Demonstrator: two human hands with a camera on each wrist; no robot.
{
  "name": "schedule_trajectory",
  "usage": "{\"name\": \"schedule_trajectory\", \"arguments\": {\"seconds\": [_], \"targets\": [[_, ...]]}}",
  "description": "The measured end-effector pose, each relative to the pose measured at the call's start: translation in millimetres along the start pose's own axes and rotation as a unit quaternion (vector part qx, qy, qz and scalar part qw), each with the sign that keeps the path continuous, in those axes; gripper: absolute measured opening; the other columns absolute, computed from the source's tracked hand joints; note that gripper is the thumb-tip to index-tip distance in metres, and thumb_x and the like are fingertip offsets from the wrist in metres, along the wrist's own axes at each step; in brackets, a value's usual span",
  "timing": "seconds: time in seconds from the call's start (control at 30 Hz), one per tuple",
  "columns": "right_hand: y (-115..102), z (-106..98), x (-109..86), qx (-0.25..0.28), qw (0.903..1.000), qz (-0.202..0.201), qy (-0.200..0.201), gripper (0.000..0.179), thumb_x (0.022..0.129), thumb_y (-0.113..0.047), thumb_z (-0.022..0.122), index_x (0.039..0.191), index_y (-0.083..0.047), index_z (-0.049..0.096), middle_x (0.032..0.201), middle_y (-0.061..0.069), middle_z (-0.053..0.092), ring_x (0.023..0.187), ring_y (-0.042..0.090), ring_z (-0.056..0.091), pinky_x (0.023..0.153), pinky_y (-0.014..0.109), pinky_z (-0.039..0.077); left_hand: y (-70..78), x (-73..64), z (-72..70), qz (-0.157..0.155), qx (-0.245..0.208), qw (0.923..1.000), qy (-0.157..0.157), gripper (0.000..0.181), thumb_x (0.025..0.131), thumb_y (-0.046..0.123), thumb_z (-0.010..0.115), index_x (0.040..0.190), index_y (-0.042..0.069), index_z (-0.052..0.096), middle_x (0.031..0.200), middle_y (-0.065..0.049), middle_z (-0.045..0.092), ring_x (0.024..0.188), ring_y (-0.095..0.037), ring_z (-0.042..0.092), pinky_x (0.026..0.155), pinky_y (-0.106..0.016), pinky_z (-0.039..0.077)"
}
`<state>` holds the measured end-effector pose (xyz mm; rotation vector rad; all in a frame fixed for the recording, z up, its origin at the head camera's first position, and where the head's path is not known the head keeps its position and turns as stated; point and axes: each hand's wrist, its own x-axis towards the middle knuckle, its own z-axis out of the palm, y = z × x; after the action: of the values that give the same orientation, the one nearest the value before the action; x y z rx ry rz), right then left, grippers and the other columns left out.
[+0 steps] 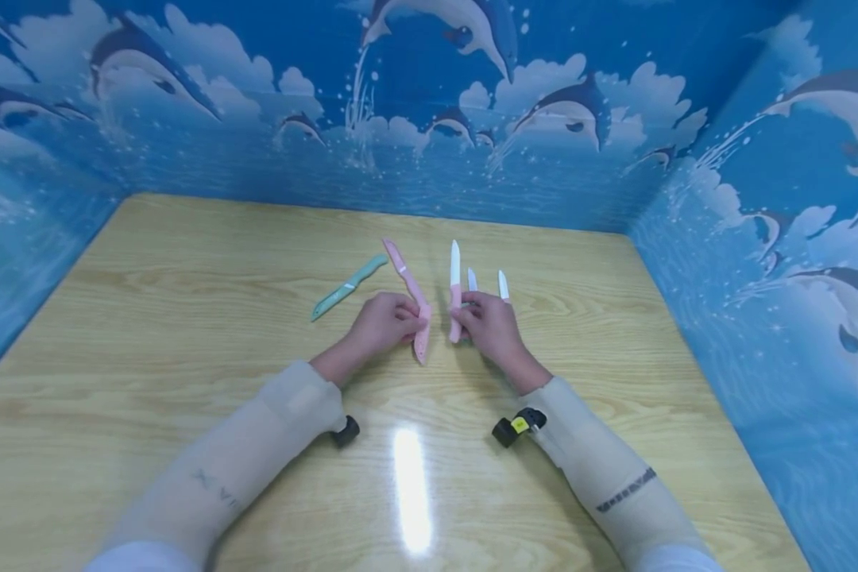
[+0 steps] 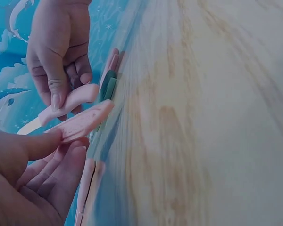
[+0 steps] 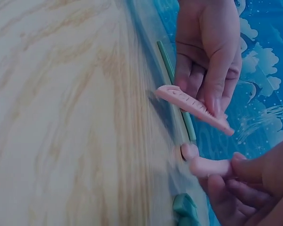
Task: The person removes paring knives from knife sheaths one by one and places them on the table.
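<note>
My left hand (image 1: 388, 319) pinches a pink knife sheath (image 2: 87, 117) between thumb and fingers. Opposite it, my right hand (image 1: 492, 322) grips a pink-handled paring knife (image 1: 455, 270) by its handle, the white blade bare and pointing away from me. The sheath and the knife are apart in the head view. Beyond my left hand lies a pink sheathed knife (image 1: 400, 266), with a green sheathed knife (image 1: 348, 287) angled to its left. Two more white blades, a nearer blade (image 1: 472, 280) and a farther blade (image 1: 503, 284), show past my right hand, which hides most of their handles.
Green handles (image 2: 108, 89) and a pink handle (image 2: 114, 61) lie behind the hands in the left wrist view. The wood-grain table (image 1: 186, 318) ends at blue dolphin-print walls (image 1: 400, 175) at the back and sides. A bright glare strip (image 1: 411, 492) crosses its front.
</note>
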<state>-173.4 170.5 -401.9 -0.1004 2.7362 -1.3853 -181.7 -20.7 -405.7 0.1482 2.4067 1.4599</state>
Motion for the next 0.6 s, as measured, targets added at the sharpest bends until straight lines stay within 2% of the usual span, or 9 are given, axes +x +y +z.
{"name": "schedule_trajectory", "arguments": {"seconds": [0.1, 0.23, 0.43, 0.6], "targets": [[-1.2, 0.9, 1.7, -0.012, 0.9999, 0.007, -0.003, 0.027, 0.093, -0.009, 0.065, 0.115, 0.006, 0.063, 0.096, 0.018, 0.068, 0.068, 0.018, 0.068, 0.061, 0.026, 0.058, -0.3, 2.4, 2.3, 0.004, 0.009, 1.0000, 0.001, 0.021, 0.089, 0.011, 0.071, 0.107, 0.000, 0.067, 0.091, -0.009, 0.072, 0.073, -0.014, 0.066, 0.064, -0.023, 0.056], [-2.0, 2.4, 3.3, -0.055, 0.9984, 0.007, 0.001, 0.027, 0.092, -0.012, 0.068, 0.113, 0.004, 0.064, 0.086, 0.014, 0.068, 0.064, 0.015, 0.065, 0.057, 0.025, 0.054, -1.2, 5.6, 4.9, 0.010, 0.036, 0.9992, 0.009, 0.018, 0.090, 0.013, 0.070, 0.104, 0.002, 0.068, 0.088, -0.007, 0.071, 0.071, -0.014, 0.065, 0.061, -0.022, 0.054], [-1.9, 5.4, 6.1, -0.082, 0.9964, 0.020, -0.006, 0.038, 0.091, -0.016, 0.070, 0.123, 0.001, 0.058, 0.079, 0.009, 0.069, 0.057, 0.014, 0.060, 0.048, 0.025, 0.048, -1.0, 8.7, 7.7, -0.007, 0.051, 0.9987, 0.005, 0.019, 0.089, 0.016, 0.071, 0.102, 0.003, 0.067, 0.077, -0.005, 0.069, 0.064, -0.013, 0.063, 0.054, -0.020, 0.050], [-1.9, 8.2, 8.8, -0.113, 0.9933, 0.028, -0.003, 0.043, 0.089, -0.021, 0.071, 0.124, -0.001, 0.057, 0.081, 0.007, 0.069, 0.065, 0.015, 0.063, 0.054, 0.026, 0.051, -0.7, 9.7, 10.2, -0.006, 0.067, 0.9978, 0.000, 0.022, 0.090, 0.016, 0.070, 0.106, 0.006, 0.057, 0.075, -0.006, 0.067, 0.059, -0.014, 0.061, 0.048, -0.021, 0.046]]}}
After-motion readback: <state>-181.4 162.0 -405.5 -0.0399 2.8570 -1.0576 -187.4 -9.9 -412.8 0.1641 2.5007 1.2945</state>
